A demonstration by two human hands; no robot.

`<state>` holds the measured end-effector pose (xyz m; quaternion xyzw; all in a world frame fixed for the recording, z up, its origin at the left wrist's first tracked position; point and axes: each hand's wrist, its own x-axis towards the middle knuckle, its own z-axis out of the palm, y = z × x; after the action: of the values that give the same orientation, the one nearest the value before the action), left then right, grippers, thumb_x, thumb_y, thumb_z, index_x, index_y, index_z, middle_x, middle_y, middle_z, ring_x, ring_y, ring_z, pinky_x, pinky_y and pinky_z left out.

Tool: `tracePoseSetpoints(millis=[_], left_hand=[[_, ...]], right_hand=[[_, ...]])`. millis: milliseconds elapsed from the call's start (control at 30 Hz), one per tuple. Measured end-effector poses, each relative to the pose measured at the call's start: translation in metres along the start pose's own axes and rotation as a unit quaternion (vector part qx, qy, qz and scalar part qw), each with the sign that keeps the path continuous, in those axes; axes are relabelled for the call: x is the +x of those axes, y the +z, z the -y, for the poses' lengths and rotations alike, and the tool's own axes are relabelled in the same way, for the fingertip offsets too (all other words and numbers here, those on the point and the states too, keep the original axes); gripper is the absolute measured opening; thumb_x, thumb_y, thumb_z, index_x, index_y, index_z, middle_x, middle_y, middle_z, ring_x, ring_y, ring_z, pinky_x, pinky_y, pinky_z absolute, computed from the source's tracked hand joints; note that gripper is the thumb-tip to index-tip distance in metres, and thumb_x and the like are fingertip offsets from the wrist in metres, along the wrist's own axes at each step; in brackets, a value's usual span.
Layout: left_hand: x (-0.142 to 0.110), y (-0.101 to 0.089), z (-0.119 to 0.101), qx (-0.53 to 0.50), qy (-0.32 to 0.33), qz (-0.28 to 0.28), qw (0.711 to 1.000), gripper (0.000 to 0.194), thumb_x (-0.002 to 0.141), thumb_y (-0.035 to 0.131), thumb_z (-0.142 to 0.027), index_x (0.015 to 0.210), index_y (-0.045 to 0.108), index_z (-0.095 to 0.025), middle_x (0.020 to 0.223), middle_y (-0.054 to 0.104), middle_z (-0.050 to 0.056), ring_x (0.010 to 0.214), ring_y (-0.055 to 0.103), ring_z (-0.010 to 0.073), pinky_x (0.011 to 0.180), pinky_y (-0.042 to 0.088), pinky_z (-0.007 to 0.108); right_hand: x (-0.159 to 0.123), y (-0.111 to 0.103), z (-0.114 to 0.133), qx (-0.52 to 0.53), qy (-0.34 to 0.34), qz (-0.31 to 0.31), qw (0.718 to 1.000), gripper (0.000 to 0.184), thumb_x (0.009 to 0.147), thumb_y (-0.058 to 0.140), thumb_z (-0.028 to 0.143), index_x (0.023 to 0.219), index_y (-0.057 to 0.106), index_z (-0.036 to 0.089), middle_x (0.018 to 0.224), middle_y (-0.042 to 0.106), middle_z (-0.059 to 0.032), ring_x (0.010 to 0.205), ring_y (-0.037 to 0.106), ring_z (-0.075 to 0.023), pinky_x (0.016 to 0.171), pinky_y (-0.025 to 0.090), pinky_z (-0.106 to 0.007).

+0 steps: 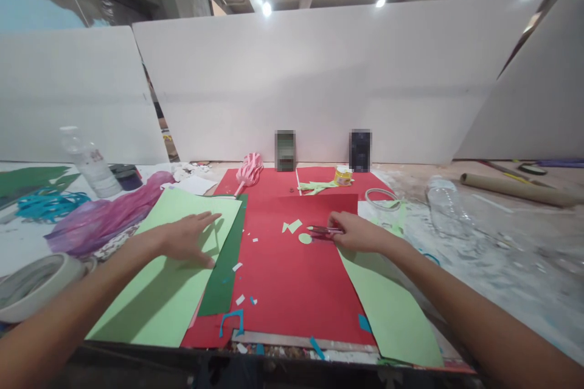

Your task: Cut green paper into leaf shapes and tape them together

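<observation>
My left hand [188, 237] lies flat with fingers stretched out on a light green sheet of paper [164, 279], which overlaps a dark green sheet [228, 267]. My right hand [360, 232] is closed around a pair of scissors [323, 231] with reddish handles, their tip pointing left over a big red sheet [292, 273]. A small light green paper disc [305, 239] and light green offcuts [292, 226] lie on the red sheet just left of the scissors. Under my right forearm lies another light green sheet [392, 310].
A roll of tape [31, 285] sits at near left, with purple crumpled material [100, 219], blue strips [50, 202] and a plastic bottle [89, 164] behind it. At right lie a clear bottle [444, 206], a cardboard tube [515, 189] and a clear tape ring [381, 197]. White boards stand behind.
</observation>
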<state>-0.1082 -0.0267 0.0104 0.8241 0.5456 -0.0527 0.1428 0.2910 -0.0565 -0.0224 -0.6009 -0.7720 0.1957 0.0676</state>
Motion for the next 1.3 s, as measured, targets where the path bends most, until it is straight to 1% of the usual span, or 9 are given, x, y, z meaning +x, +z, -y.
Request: tracePoseSetpoints(millis=[267,400,533,633,733,867,967,1100,1300], left_hand=[[-0.018,0.008,-0.009,-0.037,0.032,-0.039,0.998,0.067,0.077,0.05,-0.035,0.142,0.037,-0.025,0.134,0.054,0.009,0.118,0.054,0.0304,0.096,0.04,0.039],[-0.001,-0.012,-0.012,-0.086,0.011,-0.138,0.987,0.066,0.073,0.047,-0.027,0.138,0.041,-0.024,0.102,0.071,0.004,0.087,0.064,0.0249,0.076,0.045,0.032],[0.026,-0.045,-0.026,-0.228,-0.005,-0.28,0.933,0.064,0.069,0.056,-0.027,0.132,0.046,-0.023,0.095,0.068,0.005,0.074,0.061,0.0197,0.055,0.04,0.024],[0.043,-0.059,-0.054,-0.405,0.075,-0.322,0.852,0.066,0.064,0.063,-0.023,0.129,0.049,-0.021,0.089,0.065,0.005,0.073,0.058,0.0162,0.051,0.036,0.02],[0.057,-0.053,-0.087,-0.549,0.134,-0.286,0.774,0.068,0.06,0.067,-0.018,0.126,0.05,-0.021,0.087,0.059,0.002,0.071,0.056,0.012,0.057,0.042,0.021],[0.075,-0.013,-0.116,-0.654,0.134,-0.223,0.71,0.068,0.06,0.069,-0.018,0.125,0.05,-0.02,0.088,0.059,0.002,0.072,0.058,0.0126,0.066,0.047,0.025],[0.082,0.02,-0.124,-0.668,0.138,-0.177,0.71,0.066,0.061,0.072,-0.018,0.123,0.048,-0.019,0.086,0.06,0.001,0.073,0.06,0.014,0.066,0.048,0.025],[0.078,0.039,-0.126,-0.69,0.159,-0.02,0.706,0.075,0.066,0.072,-0.019,0.132,0.037,-0.02,0.101,0.065,0.008,0.086,0.064,0.0211,0.074,0.05,0.033],[0.069,0.032,-0.135,-0.591,0.174,0.016,0.788,0.042,0.073,0.07,-0.033,0.109,0.062,-0.014,0.112,0.066,0.013,0.103,0.061,0.0284,0.084,0.048,0.037]], right_hand=[[-0.002,-0.002,0.0,0.013,-0.015,0.003,1.0,0.01,0.078,0.052,0.024,0.075,0.044,0.019,0.079,0.056,-0.0052,0.066,0.049,-0.0165,0.055,0.029,-0.026],[-0.003,-0.006,0.0,0.026,-0.016,0.001,1.0,0.015,0.08,0.051,0.028,0.071,0.042,0.019,0.072,0.053,-0.0027,0.062,0.046,-0.015,0.054,0.029,-0.025],[-0.005,-0.016,0.008,0.068,-0.013,-0.022,0.997,0.016,0.084,0.048,0.033,0.078,0.048,0.019,0.072,0.05,-0.0005,0.062,0.045,-0.0141,0.054,0.029,-0.025],[-0.005,-0.02,0.023,0.178,-0.007,-0.08,0.981,0.027,0.08,0.057,0.042,0.096,0.054,0.02,0.072,0.045,0.0022,0.062,0.044,-0.0131,0.054,0.032,-0.024],[0.0,-0.015,0.038,0.33,-0.019,-0.09,0.94,0.045,0.07,0.07,0.049,0.101,0.054,0.022,0.069,0.037,0.0053,0.058,0.037,-0.0102,0.052,0.03,-0.023],[0.008,-0.001,0.046,0.579,-0.056,0.012,0.813,0.042,0.072,0.068,0.055,0.091,0.048,0.023,0.06,0.023,0.0095,0.047,0.018,-0.0066,0.045,0.019,-0.021],[0.012,0.006,0.045,0.647,-0.06,0.005,0.76,0.036,0.073,0.07,0.049,0.084,0.048,0.022,0.054,0.017,0.0113,0.045,0.011,-0.0061,0.043,0.013,-0.021],[0.016,0.011,0.042,0.628,-0.05,-0.083,0.772,0.032,0.071,0.072,0.039,0.073,0.046,0.021,0.051,0.021,0.011,0.043,0.012,-0.0051,0.043,0.01,-0.022],[0.017,0.011,0.044,0.69,0.007,-0.046,0.722,0.049,0.074,0.063,0.056,0.061,0.03,0.021,0.051,0.017,0.0102,0.043,0.011,-0.0057,0.04,0.013,-0.021]])
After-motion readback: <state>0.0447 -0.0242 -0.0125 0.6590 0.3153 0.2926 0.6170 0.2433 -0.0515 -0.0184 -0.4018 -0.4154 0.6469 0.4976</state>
